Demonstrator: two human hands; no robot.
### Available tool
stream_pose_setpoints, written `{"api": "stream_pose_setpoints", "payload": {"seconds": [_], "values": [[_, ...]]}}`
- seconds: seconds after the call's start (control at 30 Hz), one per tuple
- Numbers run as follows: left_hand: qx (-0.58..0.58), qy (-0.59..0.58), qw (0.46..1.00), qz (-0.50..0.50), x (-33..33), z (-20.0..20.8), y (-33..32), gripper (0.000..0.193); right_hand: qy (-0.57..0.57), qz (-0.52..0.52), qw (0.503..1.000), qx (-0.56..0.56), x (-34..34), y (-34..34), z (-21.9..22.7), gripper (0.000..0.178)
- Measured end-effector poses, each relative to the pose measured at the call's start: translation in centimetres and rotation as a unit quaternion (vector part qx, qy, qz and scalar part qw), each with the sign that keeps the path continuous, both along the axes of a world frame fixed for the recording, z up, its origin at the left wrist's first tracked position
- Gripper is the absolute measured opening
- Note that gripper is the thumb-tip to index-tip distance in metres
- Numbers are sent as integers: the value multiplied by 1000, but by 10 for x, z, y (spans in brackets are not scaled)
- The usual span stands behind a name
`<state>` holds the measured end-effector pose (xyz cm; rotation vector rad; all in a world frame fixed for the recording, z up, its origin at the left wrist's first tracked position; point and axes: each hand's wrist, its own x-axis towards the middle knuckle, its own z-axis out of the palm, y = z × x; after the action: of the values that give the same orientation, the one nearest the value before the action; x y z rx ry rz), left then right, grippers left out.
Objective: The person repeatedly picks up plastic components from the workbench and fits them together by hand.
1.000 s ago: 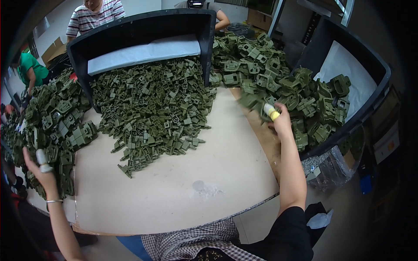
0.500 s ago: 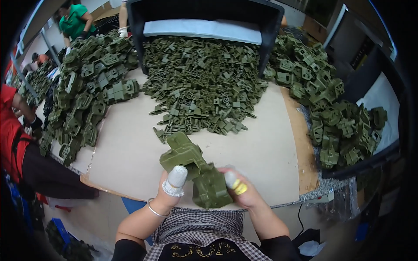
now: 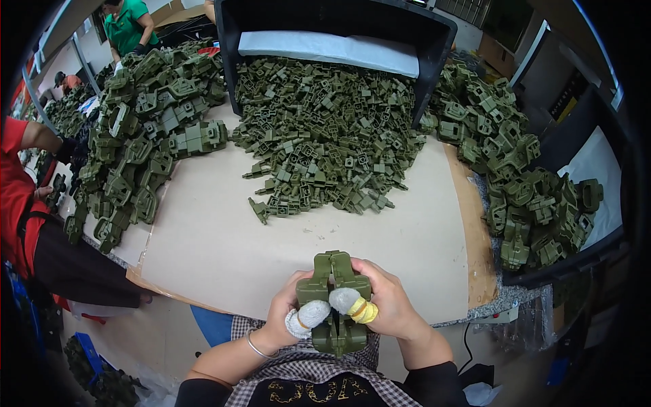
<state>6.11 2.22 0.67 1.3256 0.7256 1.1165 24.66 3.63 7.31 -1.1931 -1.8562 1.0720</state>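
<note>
Close to my body, over the table's near edge, I hold an olive-green moulded plastic piece [image 3: 333, 263] between both hands. A dark slit runs down its middle, so it looks like two shell halves side by side; whether they are joined I cannot tell. My left hand [image 3: 288, 315] grips its left side, and a grey wrapped thumb cover presses on top. On the right side my right hand [image 3: 386, 305] grips it, its thumb in a grey cover bound with yellow tape. The fingers beneath are mostly hidden.
Small green parts lie heaped [image 3: 325, 136] before a tipped black bin [image 3: 230, 61]. Larger green shells are piled at left [image 3: 129, 149] and right [image 3: 522, 197], the latter by another black bin [image 3: 576, 251]. People in red [image 3: 17, 183] and green [image 3: 129, 27] work at left.
The plastic piece has turned from a slant to upright and come slightly nearer to me. My hands have drawn together, both thumbs now on top. The red-clad person's arm has shifted.
</note>
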Motion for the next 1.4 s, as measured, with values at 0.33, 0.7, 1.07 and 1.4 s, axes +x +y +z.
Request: {"api": "stream_pose_setpoints", "payload": {"seconds": [0.33,0.7,1.07,1.4], "values": [[-223,-149,936,228,-77,-19,8,60,-361,-146,918,78,86,64,0,48],[-348,-170,922,-9,-76,-12,1,85,-384,-145,906,-104,77,181,-20,18],[-305,-128,940,-85,-55,-2,6,90,-63,101,993,6,-8,30,2,24],[2,163,983,-89,-65,-22,-44,80,-119,213,969,-41,-37,-14,-62,28]]}}
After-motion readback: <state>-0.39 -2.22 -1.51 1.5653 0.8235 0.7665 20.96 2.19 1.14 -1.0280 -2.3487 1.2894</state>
